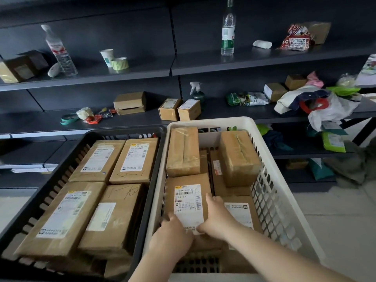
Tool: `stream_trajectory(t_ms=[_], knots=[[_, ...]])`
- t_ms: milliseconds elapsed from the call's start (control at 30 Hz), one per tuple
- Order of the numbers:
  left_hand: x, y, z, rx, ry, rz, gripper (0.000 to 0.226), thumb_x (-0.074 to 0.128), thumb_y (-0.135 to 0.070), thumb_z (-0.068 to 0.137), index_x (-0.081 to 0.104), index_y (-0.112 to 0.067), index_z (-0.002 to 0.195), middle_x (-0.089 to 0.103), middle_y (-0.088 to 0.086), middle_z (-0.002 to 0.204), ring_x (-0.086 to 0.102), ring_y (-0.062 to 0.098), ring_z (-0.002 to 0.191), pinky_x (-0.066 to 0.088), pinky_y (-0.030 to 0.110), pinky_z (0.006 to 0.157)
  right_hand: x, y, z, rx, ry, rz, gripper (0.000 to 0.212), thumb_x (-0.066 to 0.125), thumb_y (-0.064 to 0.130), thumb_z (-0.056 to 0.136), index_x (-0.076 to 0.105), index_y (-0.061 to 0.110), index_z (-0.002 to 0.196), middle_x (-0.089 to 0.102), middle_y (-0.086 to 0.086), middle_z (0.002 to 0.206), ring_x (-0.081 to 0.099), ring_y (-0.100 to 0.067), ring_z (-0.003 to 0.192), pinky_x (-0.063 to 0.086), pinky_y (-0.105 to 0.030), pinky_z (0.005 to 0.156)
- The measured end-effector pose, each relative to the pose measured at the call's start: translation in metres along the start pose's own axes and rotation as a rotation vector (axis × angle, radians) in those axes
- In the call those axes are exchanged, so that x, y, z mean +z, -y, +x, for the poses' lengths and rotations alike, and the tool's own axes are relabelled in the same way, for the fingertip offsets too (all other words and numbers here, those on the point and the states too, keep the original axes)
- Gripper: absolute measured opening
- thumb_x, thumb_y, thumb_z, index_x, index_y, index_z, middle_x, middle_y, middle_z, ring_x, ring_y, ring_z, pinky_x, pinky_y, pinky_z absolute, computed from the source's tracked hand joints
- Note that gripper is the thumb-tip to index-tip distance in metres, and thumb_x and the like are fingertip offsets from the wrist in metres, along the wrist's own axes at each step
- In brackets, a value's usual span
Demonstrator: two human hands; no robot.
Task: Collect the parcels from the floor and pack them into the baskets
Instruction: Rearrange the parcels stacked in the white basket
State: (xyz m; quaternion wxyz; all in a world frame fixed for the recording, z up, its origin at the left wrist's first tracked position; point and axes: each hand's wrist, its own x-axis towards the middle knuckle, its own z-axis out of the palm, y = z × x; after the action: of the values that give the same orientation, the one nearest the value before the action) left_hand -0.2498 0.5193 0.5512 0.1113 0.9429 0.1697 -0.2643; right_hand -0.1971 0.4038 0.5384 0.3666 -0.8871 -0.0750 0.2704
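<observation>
Two baskets stand side by side before me. The black basket (pixel 61 176) on the left is packed with several brown labelled parcels (pixel 61 216). The white basket (pixel 270 180) on the right holds several more, two of them standing on edge at its far end (pixel 183 151). Both my hands hold one labelled cardboard parcel (pixel 188 198) at the near left of the white basket. My left hand (pixel 173 235) grips its near edge. My right hand (pixel 216 216) grips its right side, fingers curled over the edge. The parcel's underside is hidden.
Dark metal shelves (pixel 171 70) run behind the baskets, carrying water bottles (pixel 228 29), paper cups, tape rolls, a spray bottle (pixel 197 92), small cardboard boxes (pixel 179 108) and plastic bags (pixel 317 106). Pale tiled floor (pixel 335 220) shows to the right of the white basket.
</observation>
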Motion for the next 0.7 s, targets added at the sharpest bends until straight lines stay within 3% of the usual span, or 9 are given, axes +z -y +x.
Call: stream_trajectory(t_ms=[33, 100, 167, 267, 367, 400, 467, 600, 700], knots=[[0.000, -0.001, -0.001, -0.012, 0.002, 0.080, 0.063, 0.041, -0.031, 0.093, 0.016, -0.004, 0.145, 0.037, 0.015, 0.144, 0.046, 0.028, 0.126, 0.043, 0.033, 0.095, 0.001, -0.003, 0.000, -0.014, -0.002, 0.004, 0.095, 0.071, 0.016, 0.076, 0.009, 0.013, 0.147, 0.025, -0.007, 0.138, 0.039, -0.022, 0.125, 0.036, -0.028, 0.104], [-0.006, -0.008, -0.001, 0.003, -0.046, 0.205, 0.047, 0.039, -0.031, 0.093, 0.037, -0.010, 0.135, 0.051, 0.008, 0.131, 0.053, 0.023, 0.116, 0.045, 0.029, 0.085, 0.003, -0.008, -0.003, -0.064, -0.009, 0.024, 0.089, 0.068, 0.016, 0.080, 0.010, 0.018, 0.148, 0.029, -0.005, 0.138, 0.037, -0.020, 0.127, 0.034, -0.028, 0.106], [-0.016, -0.019, -0.001, 0.076, -0.143, 0.195, 0.033, 0.040, -0.034, 0.093, 0.051, -0.018, 0.119, 0.060, 0.002, 0.116, 0.058, 0.020, 0.104, 0.045, 0.026, 0.074, 0.002, -0.010, -0.002, -0.122, -0.002, 0.008, 0.071, 0.063, 0.020, 0.083, 0.026, 0.022, 0.143, 0.041, 0.000, 0.133, 0.034, -0.018, 0.126, 0.035, -0.029, 0.104], [-0.037, -0.026, 0.015, 0.215, -0.362, -0.076, 0.035, 0.043, -0.037, 0.092, 0.046, -0.027, 0.125, 0.060, -0.003, 0.119, 0.059, 0.015, 0.102, 0.046, 0.024, 0.072, -0.013, -0.006, 0.010, -0.141, 0.030, -0.051, 0.051, 0.060, 0.029, 0.086, 0.043, 0.027, 0.134, 0.050, 0.002, 0.131, 0.039, -0.018, 0.126, 0.037, -0.029, 0.100], [-0.062, -0.022, 0.052, 0.288, -0.543, -0.422, 0.046, 0.049, -0.030, 0.090, 0.038, -0.026, 0.135, 0.051, -0.004, 0.131, 0.051, 0.014, 0.114, 0.043, 0.024, 0.079, -0.042, 0.006, 0.038, -0.085, -0.109, 0.045, 0.068, 0.063, 0.031, 0.085, 0.030, 0.022, 0.144, 0.043, -0.001, 0.142, 0.050, -0.016, 0.118, 0.044, -0.020, 0.082], [-0.070, -0.022, 0.066, 0.267, -0.523, -0.546, 0.050, 0.051, -0.027, 0.090, 0.036, -0.024, 0.137, 0.048, -0.001, 0.135, 0.049, 0.016, 0.118, 0.045, 0.027, 0.085, -0.050, 0.012, 0.049, -0.083, -0.152, 0.085, 0.071, 0.063, 0.032, 0.085, 0.026, 0.020, 0.145, 0.041, -0.002, 0.143, 0.050, -0.016, 0.116, 0.041, -0.016, 0.076], [-0.083, -0.025, 0.089, 0.179, -0.416, -0.712, 0.055, 0.052, -0.022, 0.090, 0.031, -0.018, 0.141, 0.042, 0.006, 0.141, 0.040, 0.023, 0.127, 0.041, 0.036, 0.098, -0.058, 0.027, 0.075, -0.083, -0.225, 0.119, 0.074, 0.062, 0.040, 0.085, 0.024, 0.018, 0.144, 0.040, -0.004, 0.145, 0.046, -0.020, 0.123, 0.036, -0.019, 0.081], [-0.094, -0.036, 0.114, 0.101, -0.337, -0.621, 0.054, 0.042, -0.013, 0.088, 0.026, -0.005, 0.139, 0.033, 0.014, 0.144, 0.019, 0.033, 0.134, 0.025, 0.037, 0.105, -0.049, 0.048, 0.118, -0.136, -0.269, 0.016, 0.069, 0.055, 0.042, 0.088, 0.023, 0.021, 0.144, 0.033, -0.008, 0.148, 0.044, -0.026, 0.126, 0.041, -0.033, 0.098], [-0.099, -0.040, 0.122, 0.063, -0.303, -0.659, 0.056, 0.042, -0.015, 0.088, 0.025, -0.005, 0.140, 0.030, 0.013, 0.147, 0.017, 0.033, 0.136, 0.022, 0.037, 0.106, -0.041, 0.049, 0.133, -0.099, -0.221, -0.268, 0.078, 0.052, 0.043, 0.087, 0.010, 0.019, 0.148, 0.016, -0.012, 0.154, 0.038, -0.032, 0.130, 0.042, -0.044, 0.098]])
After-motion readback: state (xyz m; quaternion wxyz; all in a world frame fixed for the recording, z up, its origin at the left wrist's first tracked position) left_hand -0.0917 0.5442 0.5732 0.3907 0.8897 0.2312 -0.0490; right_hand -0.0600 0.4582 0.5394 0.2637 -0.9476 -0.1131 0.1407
